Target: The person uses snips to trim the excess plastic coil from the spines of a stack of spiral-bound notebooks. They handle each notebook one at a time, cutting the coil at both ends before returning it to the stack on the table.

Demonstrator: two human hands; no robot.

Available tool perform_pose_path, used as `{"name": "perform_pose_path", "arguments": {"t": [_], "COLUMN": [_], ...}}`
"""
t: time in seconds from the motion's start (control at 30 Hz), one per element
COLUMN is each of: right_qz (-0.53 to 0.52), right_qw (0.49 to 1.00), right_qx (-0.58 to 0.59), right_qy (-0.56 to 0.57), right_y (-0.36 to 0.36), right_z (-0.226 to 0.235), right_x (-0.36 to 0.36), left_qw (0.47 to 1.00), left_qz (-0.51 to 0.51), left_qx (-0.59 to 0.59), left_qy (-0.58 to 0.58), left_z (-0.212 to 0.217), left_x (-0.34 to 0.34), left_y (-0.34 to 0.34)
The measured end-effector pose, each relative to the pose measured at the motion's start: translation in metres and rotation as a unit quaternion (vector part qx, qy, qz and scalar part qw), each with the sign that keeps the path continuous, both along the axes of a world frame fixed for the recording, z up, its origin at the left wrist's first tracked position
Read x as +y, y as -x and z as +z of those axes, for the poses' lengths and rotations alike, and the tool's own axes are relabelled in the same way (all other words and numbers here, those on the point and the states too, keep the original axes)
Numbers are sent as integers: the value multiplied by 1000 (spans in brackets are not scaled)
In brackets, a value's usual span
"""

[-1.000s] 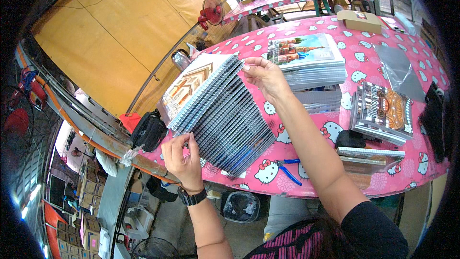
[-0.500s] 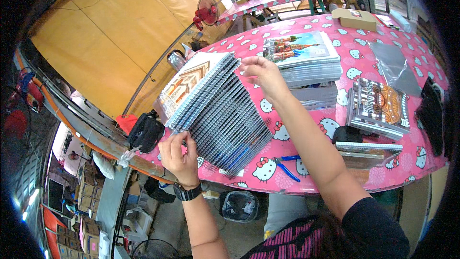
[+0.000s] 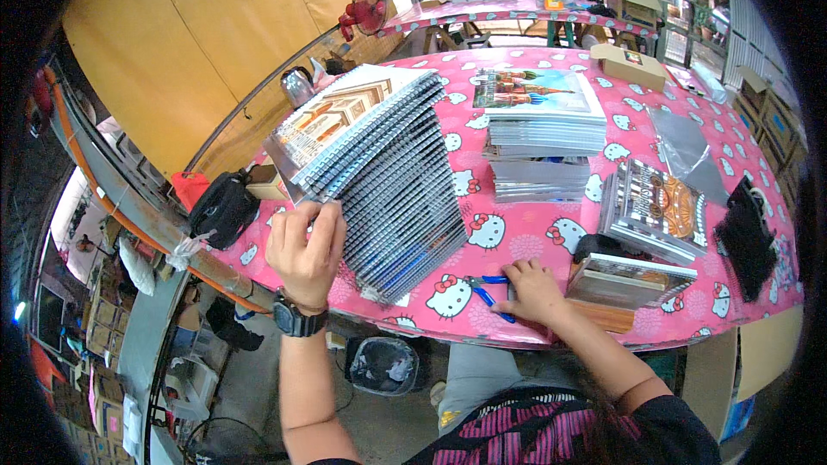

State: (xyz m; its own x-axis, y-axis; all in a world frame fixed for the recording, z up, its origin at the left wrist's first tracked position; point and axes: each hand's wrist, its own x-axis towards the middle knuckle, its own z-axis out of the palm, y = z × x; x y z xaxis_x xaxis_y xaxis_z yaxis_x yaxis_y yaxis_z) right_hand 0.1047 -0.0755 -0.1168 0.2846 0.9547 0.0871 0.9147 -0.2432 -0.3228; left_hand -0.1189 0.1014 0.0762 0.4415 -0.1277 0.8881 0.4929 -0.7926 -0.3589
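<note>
A long fanned row of spiral-bound notebooks (image 3: 388, 181) lies slanted across the left of the pink patterned table (image 3: 517, 237). My left hand (image 3: 303, 250) grips the row's near left edge, a dark watch on the wrist. My right hand (image 3: 532, 287) rests on the table's front edge, fingers on blue-handled pliers (image 3: 488, 288). A small wooden-sided stack of notebooks (image 3: 627, 280) sits just right of that hand.
A tall stack of picture-covered notebooks (image 3: 538, 112) stands mid-table, another stack (image 3: 656, 207) to the right. Clear plastic bags (image 3: 685, 151), a black bundle (image 3: 745, 237) and a cardboard box (image 3: 631, 65) lie at the right. A black bag (image 3: 222, 207), a kettle (image 3: 295, 86) and a fan (image 3: 369, 7) stand left.
My right hand has left the far end of the notebook row and dropped to the pliers at the table's front. My left hand stays on the row's near edge.
</note>
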Motion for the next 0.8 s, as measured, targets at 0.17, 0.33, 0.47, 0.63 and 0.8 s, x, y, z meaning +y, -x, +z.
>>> {"name": "perform_pose_path", "arguments": {"t": [0.17, 0.33, 0.47, 0.63, 0.8], "right_qz": [17, 25, 9, -38, 59], "right_qw": [999, 1000, 992, 836, 626], "right_qx": [-45, 6, 121, 546, 775], "right_qy": [7, -12, -46, -35, -72], "right_y": [16, 9, 3, -7, -4], "right_z": [1, -7, -6, 0, 34], "right_x": [2, 13, 15, 12, 14], "left_qw": [987, 981, 995, 975, 963], "left_qz": [-8, -20, -85, -115, -164], "left_qx": [139, 177, 19, -81, -99], "left_qy": [-82, -77, 58, 171, 190], "left_z": [17, 31, 16, -1, -5], "left_x": [8, 8, 12, 11, 14], "left_y": [17, 23, 8, 3, 0]}}
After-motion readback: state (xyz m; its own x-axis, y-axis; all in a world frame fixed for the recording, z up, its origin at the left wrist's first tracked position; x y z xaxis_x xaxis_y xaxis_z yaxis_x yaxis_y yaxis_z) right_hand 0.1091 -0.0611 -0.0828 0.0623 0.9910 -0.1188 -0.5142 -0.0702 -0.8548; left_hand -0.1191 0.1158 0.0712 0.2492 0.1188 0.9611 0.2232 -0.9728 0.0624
